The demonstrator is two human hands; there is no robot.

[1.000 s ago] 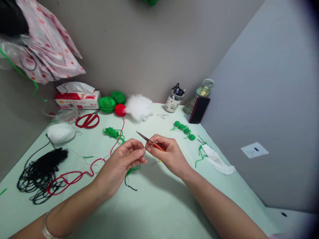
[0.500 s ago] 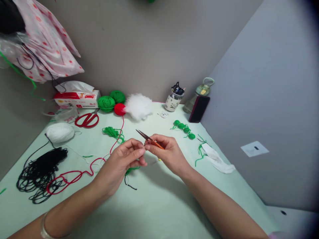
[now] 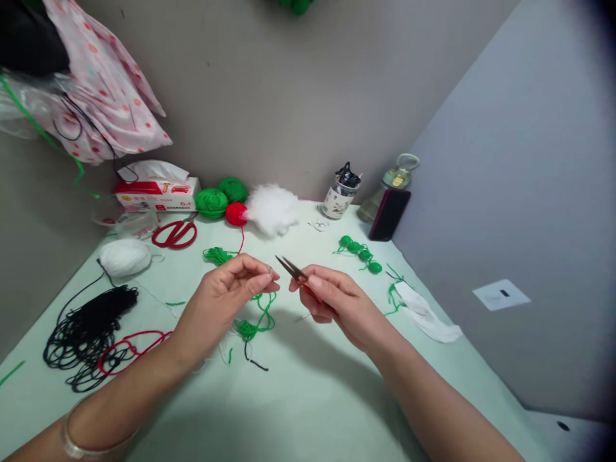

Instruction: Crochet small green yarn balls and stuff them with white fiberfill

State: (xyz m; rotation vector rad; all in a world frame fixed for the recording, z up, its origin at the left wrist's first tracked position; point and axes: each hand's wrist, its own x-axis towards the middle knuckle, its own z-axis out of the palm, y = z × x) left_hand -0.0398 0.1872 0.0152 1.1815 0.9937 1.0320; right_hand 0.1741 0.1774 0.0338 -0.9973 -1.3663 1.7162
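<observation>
Small orange-handled thread snips [image 3: 292,268] are in my right hand [image 3: 332,292]; their dark blades point up and left, slightly apart. My left hand [image 3: 231,289] is closed in a pinch just left of the blade tips. Something thin and pale shows at its fingertips, too small to name. Below the left hand, a loose tangle of green yarn [image 3: 248,328] lies on the table, with a short black strand [image 3: 258,365] by it. Another green yarn bundle [image 3: 217,256] is partly hidden behind the left hand.
At left lie black yarn [image 3: 91,333], red yarn [image 3: 139,343], a white ball [image 3: 126,258] and red-handled scissors [image 3: 174,235]. Behind are a tissue box [image 3: 158,194], green balls [image 3: 212,203] and white stuffing [image 3: 273,210]. At right are green knobs [image 3: 359,251], a jar [image 3: 337,200] and a phone [image 3: 391,215].
My hands have moved apart, the left one to the left. My right hand has shifted its hold, so fingers now cover more of the orange handle. The view has shifted slightly.
</observation>
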